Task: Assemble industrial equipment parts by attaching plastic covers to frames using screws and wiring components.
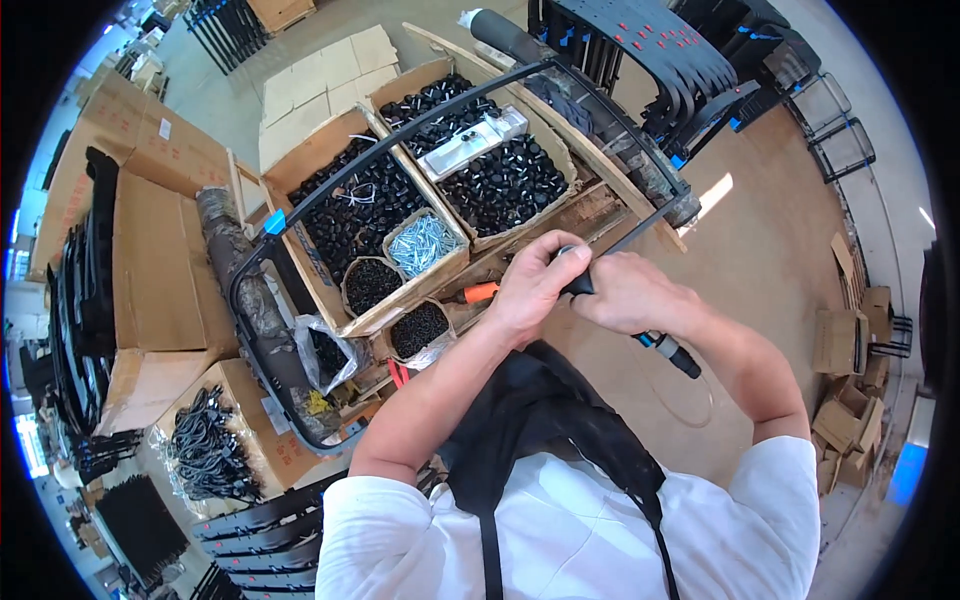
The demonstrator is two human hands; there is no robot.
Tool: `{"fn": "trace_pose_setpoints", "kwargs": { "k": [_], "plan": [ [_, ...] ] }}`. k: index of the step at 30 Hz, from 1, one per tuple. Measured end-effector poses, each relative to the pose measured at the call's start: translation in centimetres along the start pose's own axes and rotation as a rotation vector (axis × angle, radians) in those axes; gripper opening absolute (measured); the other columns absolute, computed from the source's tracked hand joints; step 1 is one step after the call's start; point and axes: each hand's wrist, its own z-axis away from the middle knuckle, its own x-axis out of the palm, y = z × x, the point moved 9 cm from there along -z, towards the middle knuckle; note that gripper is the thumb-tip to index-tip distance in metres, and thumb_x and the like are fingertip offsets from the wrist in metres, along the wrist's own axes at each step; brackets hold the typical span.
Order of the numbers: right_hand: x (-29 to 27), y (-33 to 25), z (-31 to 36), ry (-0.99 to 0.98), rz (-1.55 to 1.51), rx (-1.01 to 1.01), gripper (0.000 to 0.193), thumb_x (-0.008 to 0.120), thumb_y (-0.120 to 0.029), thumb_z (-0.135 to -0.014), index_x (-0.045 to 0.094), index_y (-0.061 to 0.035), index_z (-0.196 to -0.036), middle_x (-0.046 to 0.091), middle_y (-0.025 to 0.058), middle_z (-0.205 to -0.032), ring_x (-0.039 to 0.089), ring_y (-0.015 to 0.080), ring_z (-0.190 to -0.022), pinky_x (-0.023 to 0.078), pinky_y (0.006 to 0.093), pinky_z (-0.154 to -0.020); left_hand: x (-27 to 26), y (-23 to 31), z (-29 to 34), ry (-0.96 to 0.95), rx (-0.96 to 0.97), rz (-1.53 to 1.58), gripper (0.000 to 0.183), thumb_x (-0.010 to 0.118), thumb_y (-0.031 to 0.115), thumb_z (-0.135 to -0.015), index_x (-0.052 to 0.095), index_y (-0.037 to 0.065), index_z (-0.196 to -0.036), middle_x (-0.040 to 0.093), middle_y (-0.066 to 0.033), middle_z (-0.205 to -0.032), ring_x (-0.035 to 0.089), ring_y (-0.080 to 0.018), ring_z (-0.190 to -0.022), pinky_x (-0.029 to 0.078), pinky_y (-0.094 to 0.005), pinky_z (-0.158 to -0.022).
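Observation:
My left hand (537,287) is closed, thumb on top, around a small black rounded piece (579,284) by the lower end of a bent black tubular frame (385,140). Right beside it, my right hand (632,292) is a fist around a slim air screwdriver; the tool's black and blue tail (670,354) sticks out below, with a clear hose (708,400). The screwdriver's tip is hidden by my fingers. The frame rests across the open boxes, a blue tape tag (275,222) at its left corner.
Cardboard boxes hold black caps (510,185), silver screws (422,243) and small black screws (418,328). A pale metal block (472,143) lies on the caps. An orange-handled tool (480,292) is behind my left wrist. Bundled black cables (210,445) fill a box at left.

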Motion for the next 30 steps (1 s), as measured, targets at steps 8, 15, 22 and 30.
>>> {"fn": "trace_pose_setpoints", "kwargs": {
  "k": [8,15,22,30],
  "plan": [
    [2.5,0.6,-0.1,-0.005,0.032,-0.142,0.043,0.063,-0.033,-0.086,0.073,0.0087,-0.086,0.073,0.0285,-0.086,0.074,0.0436,-0.087,0.058,0.0520,-0.083,-0.7,-1.5,1.5,0.092,0.127,-0.076,0.018,0.068,0.021,-0.104,0.069,0.006,-0.113,0.067,0.0029,-0.104,0.058,-0.0056,-0.094,0.050,-0.0258,-0.087],
    [3.0,-0.2,0.2,0.073,0.043,-0.259,0.041,0.063,-0.032,-0.086,0.075,0.0069,-0.089,0.074,0.0309,-0.095,0.073,0.0454,-0.095,0.057,0.0537,-0.086,-0.8,-1.1,3.4,0.161,0.229,-0.124,0.017,0.067,0.022,-0.105,0.069,0.007,-0.113,0.067,0.0024,-0.104,0.059,-0.0067,-0.096,0.051,-0.0267,-0.089],
    [4.2,0.7,1.4,0.116,0.018,-0.293,0.043,0.066,-0.035,-0.089,0.072,0.0037,-0.108,0.074,0.0301,-0.103,0.071,0.0479,-0.101,0.056,0.0559,-0.089,0.7,-2.9,4.0,0.209,0.287,-0.177,0.016,0.069,0.021,-0.105,0.068,0.008,-0.114,0.067,0.0038,-0.105,0.060,-0.0062,-0.100,0.051,-0.0267,-0.092],
    [6.0,2.0,-1.1,-0.013,-0.004,-0.180,0.051,0.077,-0.043,-0.080,0.074,0.0003,-0.108,0.077,0.0206,-0.096,0.075,0.0331,-0.089,0.056,0.0446,-0.078,-0.2,-3.3,4.7,0.271,0.264,-0.230,0.018,0.067,0.025,-0.105,0.069,0.008,-0.111,0.066,0.0039,-0.102,0.058,-0.0054,-0.095,0.049,-0.0265,-0.085]
  ]
}}
